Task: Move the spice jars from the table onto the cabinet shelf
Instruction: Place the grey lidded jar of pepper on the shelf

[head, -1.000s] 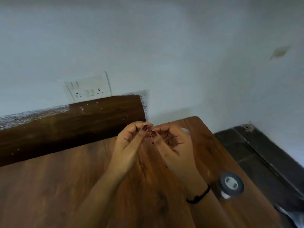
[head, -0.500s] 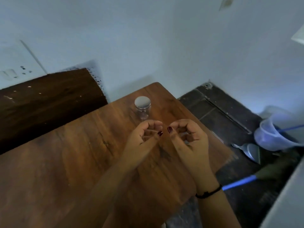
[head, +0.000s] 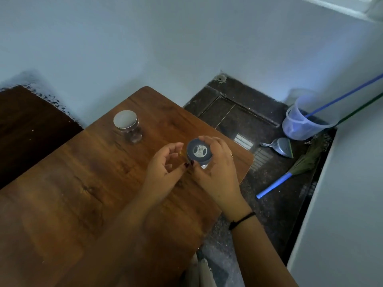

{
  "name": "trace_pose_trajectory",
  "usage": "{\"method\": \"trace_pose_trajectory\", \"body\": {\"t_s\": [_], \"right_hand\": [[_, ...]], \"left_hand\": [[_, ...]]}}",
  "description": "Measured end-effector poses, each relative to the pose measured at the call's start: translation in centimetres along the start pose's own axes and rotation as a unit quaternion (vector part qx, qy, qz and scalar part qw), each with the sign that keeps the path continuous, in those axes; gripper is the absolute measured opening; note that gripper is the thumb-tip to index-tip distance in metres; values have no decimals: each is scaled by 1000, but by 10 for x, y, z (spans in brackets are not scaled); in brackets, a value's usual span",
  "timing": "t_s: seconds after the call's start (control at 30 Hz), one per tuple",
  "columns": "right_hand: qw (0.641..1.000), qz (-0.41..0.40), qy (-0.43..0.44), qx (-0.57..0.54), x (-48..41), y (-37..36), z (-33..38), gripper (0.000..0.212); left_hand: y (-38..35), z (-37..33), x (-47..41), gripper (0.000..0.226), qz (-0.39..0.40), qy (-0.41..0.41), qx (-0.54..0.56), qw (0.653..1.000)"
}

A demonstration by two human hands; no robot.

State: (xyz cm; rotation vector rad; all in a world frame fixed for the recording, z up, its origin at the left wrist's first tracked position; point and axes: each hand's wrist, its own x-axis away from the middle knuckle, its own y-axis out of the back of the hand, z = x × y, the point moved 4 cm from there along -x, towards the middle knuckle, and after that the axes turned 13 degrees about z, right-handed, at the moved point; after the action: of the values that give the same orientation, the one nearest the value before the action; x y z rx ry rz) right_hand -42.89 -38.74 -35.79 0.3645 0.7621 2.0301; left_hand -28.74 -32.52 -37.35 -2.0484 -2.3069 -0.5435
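Dark-lidded spice jar (head: 199, 151) clasped in the right hand (head: 216, 170), over the wooden table (head: 83, 183) near its right edge.

Gripped round the lid's rim, thumb on the near side, fingers over the far side. Possibly just off the wood, though hard to tell from above. Just beside it on the left, the left hand (head: 164, 162), loosely curled, holding nothing, thumb tip close to the right thumb. Farther back and to the left, well apart from both hands, a silver-lidded glass jar (head: 125, 119), upright on the table. Round the right wrist, a black band (head: 241, 220). Down on the dark floor at right, a pale plastic jug (head: 300, 125), a grey dustpan (head: 279, 147) and a blue-handled broom (head: 273, 186).
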Motion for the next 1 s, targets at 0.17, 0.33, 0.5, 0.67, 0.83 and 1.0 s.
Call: {"method": "trace_pose_trajectory", "body": {"t_s": [0.17,0.33,0.5,0.67,0.83,1.0], "right_hand": [[994,52,-81,53,-9,-15,-32,76],[989,87,-95,68,-19,-24,-46,84],[988,80,-118,60,-31,-36,-65,91],[985,98,-141,25,-40,-48,-84,96],[985,86,-149,-25,-44,-56,-96,101],[990,56,-123,-40,-42,-58,-86,94]], "left_hand": [[-17,17,-26,67,26,14,-50,998],[-26,17,-53,73,45,0,-125,991],[-33,31,-75,72,45,30,-136,989],[-39,48,-88,68,21,75,-77,994],[-41,61,-94,60,0,92,42,995],[-33,67,-82,49,-20,88,84,992]]}}
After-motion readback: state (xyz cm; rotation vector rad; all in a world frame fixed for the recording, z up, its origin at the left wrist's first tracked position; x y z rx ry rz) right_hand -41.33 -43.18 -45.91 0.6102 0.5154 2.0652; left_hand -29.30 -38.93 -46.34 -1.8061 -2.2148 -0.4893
